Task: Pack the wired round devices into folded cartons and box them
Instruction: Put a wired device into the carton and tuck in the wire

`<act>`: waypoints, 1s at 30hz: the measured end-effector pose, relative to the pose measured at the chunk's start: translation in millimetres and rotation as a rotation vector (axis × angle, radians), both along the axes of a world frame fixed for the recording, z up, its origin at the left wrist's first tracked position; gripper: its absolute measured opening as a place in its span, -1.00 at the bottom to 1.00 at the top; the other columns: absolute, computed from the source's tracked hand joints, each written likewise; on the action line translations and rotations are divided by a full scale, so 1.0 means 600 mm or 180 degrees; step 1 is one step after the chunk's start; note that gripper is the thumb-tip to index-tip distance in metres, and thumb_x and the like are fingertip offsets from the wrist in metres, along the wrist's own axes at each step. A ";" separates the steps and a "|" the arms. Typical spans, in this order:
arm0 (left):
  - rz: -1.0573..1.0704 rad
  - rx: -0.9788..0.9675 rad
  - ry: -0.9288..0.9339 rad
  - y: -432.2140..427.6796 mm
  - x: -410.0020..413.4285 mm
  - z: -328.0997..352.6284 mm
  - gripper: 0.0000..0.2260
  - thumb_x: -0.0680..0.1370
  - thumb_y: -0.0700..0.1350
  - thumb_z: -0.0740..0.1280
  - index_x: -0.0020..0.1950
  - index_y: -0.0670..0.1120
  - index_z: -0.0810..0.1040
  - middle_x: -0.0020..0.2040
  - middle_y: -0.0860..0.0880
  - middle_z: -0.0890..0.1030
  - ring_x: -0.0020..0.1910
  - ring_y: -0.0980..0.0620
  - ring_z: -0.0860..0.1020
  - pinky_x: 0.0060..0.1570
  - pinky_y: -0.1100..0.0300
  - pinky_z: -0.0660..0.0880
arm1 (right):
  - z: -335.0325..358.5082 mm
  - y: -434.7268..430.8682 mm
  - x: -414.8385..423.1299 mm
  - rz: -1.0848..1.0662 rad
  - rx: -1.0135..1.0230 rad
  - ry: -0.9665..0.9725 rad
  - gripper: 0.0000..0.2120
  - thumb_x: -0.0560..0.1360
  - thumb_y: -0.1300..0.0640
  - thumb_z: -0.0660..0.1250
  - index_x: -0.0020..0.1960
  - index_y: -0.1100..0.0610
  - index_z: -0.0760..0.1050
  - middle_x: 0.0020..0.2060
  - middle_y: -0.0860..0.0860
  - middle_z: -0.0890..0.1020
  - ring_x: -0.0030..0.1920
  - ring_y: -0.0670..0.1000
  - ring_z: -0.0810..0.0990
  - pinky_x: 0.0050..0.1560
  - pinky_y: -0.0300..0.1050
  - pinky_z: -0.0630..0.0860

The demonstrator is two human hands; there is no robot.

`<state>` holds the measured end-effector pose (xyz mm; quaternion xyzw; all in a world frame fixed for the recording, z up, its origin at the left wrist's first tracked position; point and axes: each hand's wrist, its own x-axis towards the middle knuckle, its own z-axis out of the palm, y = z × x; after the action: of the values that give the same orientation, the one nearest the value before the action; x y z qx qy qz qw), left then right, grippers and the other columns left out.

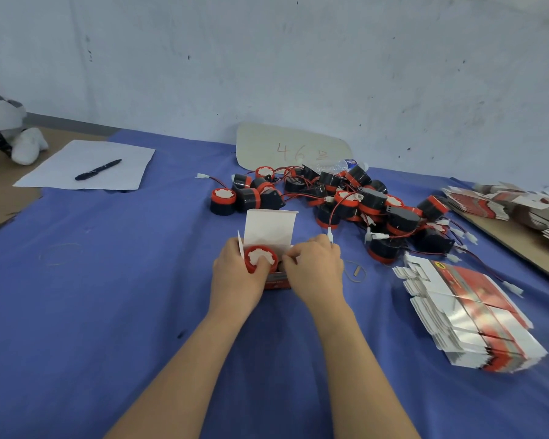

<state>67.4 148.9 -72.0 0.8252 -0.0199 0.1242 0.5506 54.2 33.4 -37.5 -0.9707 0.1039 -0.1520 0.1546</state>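
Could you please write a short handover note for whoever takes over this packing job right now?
Left hand grips the open carton, with its thumb on the round device seated in it. Right hand pinches the carton's right side flap.
Done: one device is in its carton, with the lid up.
Left: tuck the flaps and close the lid, then pack the pile of loose devices behind, using the stack of flat cartons on the right. No outer box is in view.
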 end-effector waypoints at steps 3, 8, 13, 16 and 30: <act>0.0012 0.0032 -0.0075 -0.002 -0.002 0.001 -0.76 0.51 -0.07 0.35 0.10 -0.05 0.36 0.08 -0.05 0.51 0.09 -0.06 0.49 0.02 -0.01 0.53 | 0.006 0.002 0.006 -0.0200 0.0354 0.0208 -0.77 0.57 0.10 0.19 0.04 0.02 0.63 0.14 0.09 0.39 0.14 0.16 0.31 0.10 -0.02 0.35; -0.0001 0.0056 -0.0129 -0.003 -0.004 0.001 -0.77 0.51 -0.05 0.35 0.05 -0.01 0.33 0.05 -0.02 0.48 0.07 -0.05 0.48 -0.02 0.04 0.52 | 0.004 0.006 0.013 -0.0387 0.0725 0.0015 -0.74 0.52 0.22 0.26 0.18 0.03 0.41 0.20 0.08 0.38 0.22 0.16 0.32 0.08 -0.06 0.22; 0.0013 0.0086 -0.0113 -0.003 -0.004 0.002 -0.74 0.51 -0.05 0.36 0.12 -0.06 0.36 0.08 -0.04 0.49 0.09 -0.05 0.48 0.02 0.00 0.52 | -0.001 0.005 0.011 -0.0333 0.0117 -0.0176 -0.81 0.55 0.15 0.22 0.07 0.03 0.59 0.12 0.05 0.45 0.14 0.12 0.35 0.08 -0.05 0.27; 0.0004 0.0092 -0.0119 -0.004 -0.004 0.002 -0.75 0.51 -0.06 0.36 0.10 -0.06 0.37 0.07 -0.05 0.50 0.08 -0.06 0.48 0.02 -0.02 0.52 | 0.000 0.001 0.005 -0.0199 -0.0073 -0.0196 -0.80 0.57 0.04 0.23 0.04 0.00 0.63 0.09 -0.02 0.47 0.15 0.08 0.34 0.09 -0.06 0.25; 0.0272 0.0434 -0.0256 -0.006 -0.003 -0.003 -0.69 0.51 -0.03 0.36 0.15 -0.15 0.42 0.16 -0.06 0.37 0.05 0.05 0.31 -0.06 0.22 0.27 | -0.007 0.009 0.004 -0.0070 0.0112 -0.0556 -0.82 0.56 0.22 0.20 0.06 0.12 0.56 0.00 0.04 0.58 0.01 0.07 0.47 0.02 -0.12 0.34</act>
<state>65.6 145.5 -73.7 0.8552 -0.0152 0.1790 0.4861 56.6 39.1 -41.7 -0.9497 0.1034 -0.2359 0.1784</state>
